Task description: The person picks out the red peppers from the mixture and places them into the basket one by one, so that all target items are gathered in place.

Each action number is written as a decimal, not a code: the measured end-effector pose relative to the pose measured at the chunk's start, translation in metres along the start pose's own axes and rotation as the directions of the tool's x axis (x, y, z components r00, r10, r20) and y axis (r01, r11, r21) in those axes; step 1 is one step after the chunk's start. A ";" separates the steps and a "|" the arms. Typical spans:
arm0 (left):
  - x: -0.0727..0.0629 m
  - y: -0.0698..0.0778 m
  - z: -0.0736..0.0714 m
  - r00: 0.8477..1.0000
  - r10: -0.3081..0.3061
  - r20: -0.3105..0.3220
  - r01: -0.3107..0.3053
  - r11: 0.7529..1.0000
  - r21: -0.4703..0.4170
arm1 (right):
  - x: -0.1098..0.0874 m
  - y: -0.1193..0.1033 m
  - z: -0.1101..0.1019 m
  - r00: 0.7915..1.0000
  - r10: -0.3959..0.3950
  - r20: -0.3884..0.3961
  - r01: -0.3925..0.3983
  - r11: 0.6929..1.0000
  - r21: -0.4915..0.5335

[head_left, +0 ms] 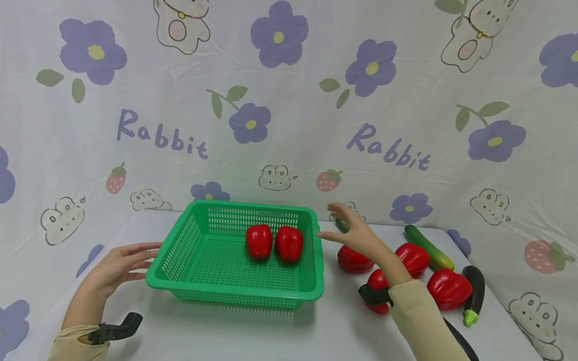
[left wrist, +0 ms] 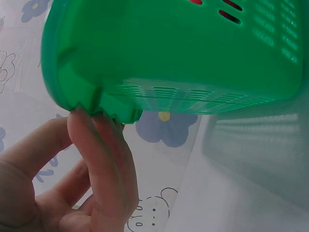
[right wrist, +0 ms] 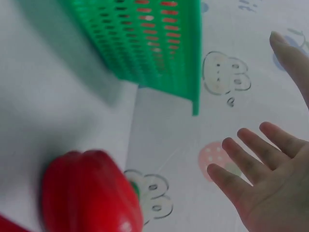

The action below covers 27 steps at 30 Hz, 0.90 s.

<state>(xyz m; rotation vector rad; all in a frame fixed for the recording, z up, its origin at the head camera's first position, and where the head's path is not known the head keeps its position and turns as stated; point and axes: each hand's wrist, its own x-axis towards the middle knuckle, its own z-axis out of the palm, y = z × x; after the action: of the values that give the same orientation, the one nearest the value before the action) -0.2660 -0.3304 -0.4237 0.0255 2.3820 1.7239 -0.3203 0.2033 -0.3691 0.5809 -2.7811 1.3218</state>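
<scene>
Rabbit-print cloth (head_left: 280,90) backs the table (head_left: 217,341) bearing my green basket (head_left: 221,258) with two red peppers (head_left: 259,242). My left hand (head_left: 113,268), fingers loose, touches its rim (head_left: 235,294); my right hand (head_left: 357,234), spread and empty, hangs nearby. I'd judge this as taking hold; next, the right fingers need the rim

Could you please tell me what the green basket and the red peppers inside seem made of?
Green basket: probably moulded plastic with a slight sheen, given its regular slots and smooth rim. Red peppers: glossy, with bright highlights; real or plastic imitation, I cannot tell.
</scene>
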 end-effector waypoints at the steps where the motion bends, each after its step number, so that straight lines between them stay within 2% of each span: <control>1: 0.000 0.000 0.000 1.000 0.000 0.002 0.000 1.000 0.000 | -0.002 0.003 -0.001 1.000 0.001 -0.003 -0.001 1.000 0.003; 12: 0.000 0.000 0.001 1.000 -0.003 -0.003 0.003 1.000 0.006 | -0.025 0.035 -0.016 0.997 0.077 -0.007 -0.077 0.997 -0.021; 18: -0.002 0.002 0.002 1.000 -0.016 -0.025 0.016 1.000 0.023 | -0.037 0.046 -0.023 0.995 0.095 -0.019 -0.096 0.995 -0.021; 27: -0.002 0.003 0.001 1.000 -0.011 -0.021 0.011 1.000 0.010 | -0.046 0.060 -0.026 0.991 0.129 -0.032 -0.131 0.990 -0.054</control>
<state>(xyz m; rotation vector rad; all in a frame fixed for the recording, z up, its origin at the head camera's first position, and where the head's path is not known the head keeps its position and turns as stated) -0.2636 -0.3285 -0.4214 -0.0043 2.4014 1.7159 -0.3015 0.2719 -0.4044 0.3818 -2.8662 1.2573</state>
